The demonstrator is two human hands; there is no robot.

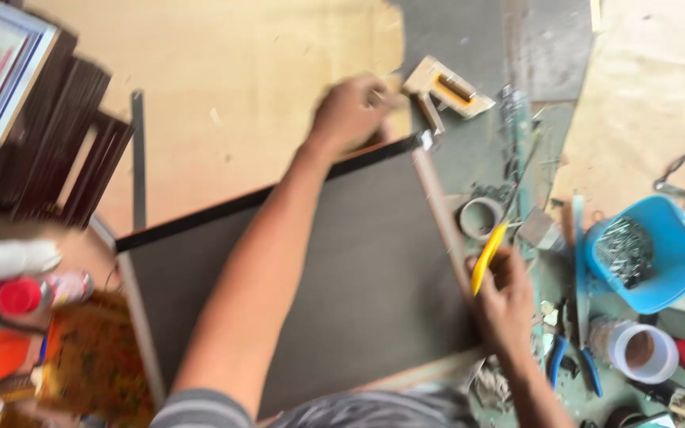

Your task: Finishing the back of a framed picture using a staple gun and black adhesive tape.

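Note:
A large picture frame (358, 254) lies back-up on the table, showing a grey backing board inside dark and light edge strips. My left hand (350, 111) reaches across it and presses on the frame's far corner, close to a pale hand tool with an orange handle slot (445, 89). My right hand (505, 305) sits at the frame's right edge and grips a yellow-handled tool (487, 255) that points up along that edge. The picture is motion-blurred, so finer detail is unclear.
A tape roll (481, 218) lies right of the frame. A blue tub of small metal fasteners (648, 254), a white tape roll (644, 349) and blue-handled pliers (588, 364) crowd the right side. Stacked dark frames (49, 135) and a framed picture stand at upper left; bottles and colourful items sit at left.

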